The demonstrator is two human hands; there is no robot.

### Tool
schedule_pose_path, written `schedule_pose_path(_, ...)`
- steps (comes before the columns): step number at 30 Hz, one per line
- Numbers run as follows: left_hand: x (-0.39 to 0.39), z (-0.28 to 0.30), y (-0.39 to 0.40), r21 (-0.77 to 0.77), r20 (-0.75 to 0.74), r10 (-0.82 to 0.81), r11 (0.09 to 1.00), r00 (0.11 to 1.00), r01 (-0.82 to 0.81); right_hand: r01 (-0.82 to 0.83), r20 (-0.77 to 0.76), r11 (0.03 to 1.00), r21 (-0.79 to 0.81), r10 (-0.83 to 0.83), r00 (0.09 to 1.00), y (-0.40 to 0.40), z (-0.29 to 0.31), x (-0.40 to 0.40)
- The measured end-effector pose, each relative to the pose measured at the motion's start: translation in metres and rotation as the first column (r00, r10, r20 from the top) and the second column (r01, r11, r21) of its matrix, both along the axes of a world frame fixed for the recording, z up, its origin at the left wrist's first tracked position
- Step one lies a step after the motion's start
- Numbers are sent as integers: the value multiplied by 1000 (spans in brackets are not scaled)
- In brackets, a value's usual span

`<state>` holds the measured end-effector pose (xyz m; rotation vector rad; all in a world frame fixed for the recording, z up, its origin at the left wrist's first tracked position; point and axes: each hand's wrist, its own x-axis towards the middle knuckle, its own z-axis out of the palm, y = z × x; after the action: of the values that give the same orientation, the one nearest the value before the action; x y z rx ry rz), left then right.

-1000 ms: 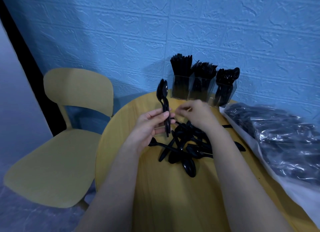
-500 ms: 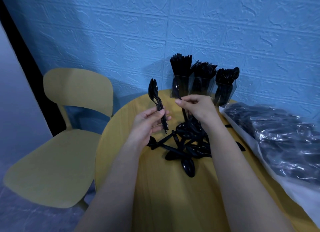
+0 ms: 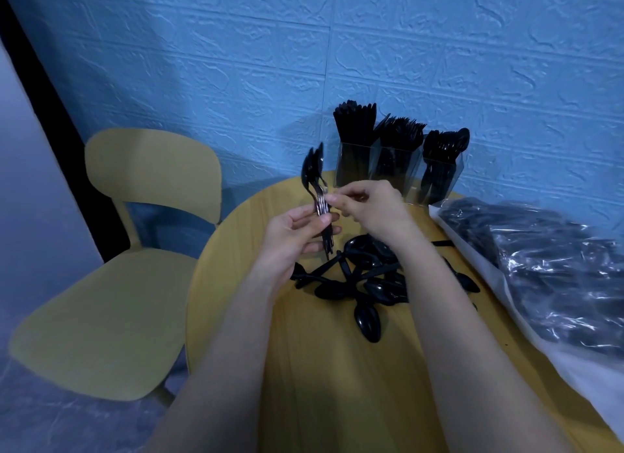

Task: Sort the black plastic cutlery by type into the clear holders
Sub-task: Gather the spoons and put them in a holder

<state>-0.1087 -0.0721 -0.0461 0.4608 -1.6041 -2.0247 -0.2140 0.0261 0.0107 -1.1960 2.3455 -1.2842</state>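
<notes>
Held bundle: a small bunch of black spoons [image 3: 319,199] is gripped in the left hand [image 3: 297,236], fingers and thumb curled round the handles.
Long axis: the bunch is held near upright, bowls at the top and tilted slightly left, handle ends pointing down toward the bench [image 3: 331,368].
Right hand: the right hand [image 3: 371,209] is brought up against the bunch from the right, thumb and forefinger pinched at the handles; whether a spoon of its own is held cannot be told.
Loose pile: more spoons [image 3: 364,283] lie crossed on the bench, just below and between the two hands.
Holders: three clear holders [image 3: 398,168] stand at the far edge, beyond the right hand; the rightmost one [image 3: 439,179] is filled with spoons.
Deciding relation: the spoon holder lies ahead and to the right of the bunch, so the right hand is judged nearer.
Likely need: the bunch would be kept upright and lowered handles first.
</notes>
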Motion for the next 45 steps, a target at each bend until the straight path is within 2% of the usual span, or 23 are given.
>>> schedule_pose_path(2,0,1,-3,46,-26,50,998,998,-49,-112,-120,951,287,151,981,11,6,-10)
schedule_pose_path(4,0,1,-3,80,-32,72,994,997,-69,-233,-83,771,593,345,935,20,7,-16)
schedule_pose_path(5,0,1,-2,79,-25,71,995,997,-69,-285,-20,668,687,409,912,23,6,-18)
schedule_pose_path(7,-1,1,-1,77,-11,62,995,998,-61,-346,72,552,759,456,887,24,1,-16)
schedule_pose_path(12,-1,0,-2,84,-6,60,995,998,-59,-365,74,538,760,485,871,22,-2,-14)
schedule_pose_path(15,0,0,-2,75,-14,66,995,998,-65,-354,51,582,732,471,881,26,1,-16)
schedule_pose_path(20,-1,0,-4,79,-20,84,994,996,-82,-199,-78,752,628,316,946,35,11,-25)
schedule_pose_path(22,-1,-1,-4,80,-14,84,993,996,-82,-87,-170,832,548,213,962,37,15,-28)
schedule_pose_path(25,-1,-2,-4,84,-15,79,993,997,-77,60,-258,941,333,30,966,36,16,-30)
schedule_pose_path(27,-1,-2,-3,90,-16,65,994,998,-63,104,-175,985,140,-79,981,33,16,-28)
schedule_pose_path(28,-1,-2,-2,87,-13,51,995,999,-50,103,-66,994,36,-101,993,30,16,-26)
schedule_pose_path(31,-2,-2,1,67,3,-9,998,1000,9,63,301,974,-217,6,953,22,17,-17)
schedule_pose_path(33,-3,-2,3,59,10,-47,997,999,47,43,395,963,-266,68,916,17,14,-13)
schedule_pose_path(36,-4,-2,4,42,30,-83,996,996,81,44,442,959,-280,88,893,12,6,-11)
schedule_pose_path(45,-6,-3,9,10,14,-82,997,997,82,12,325,981,-194,53,944,-1,-7,-3)
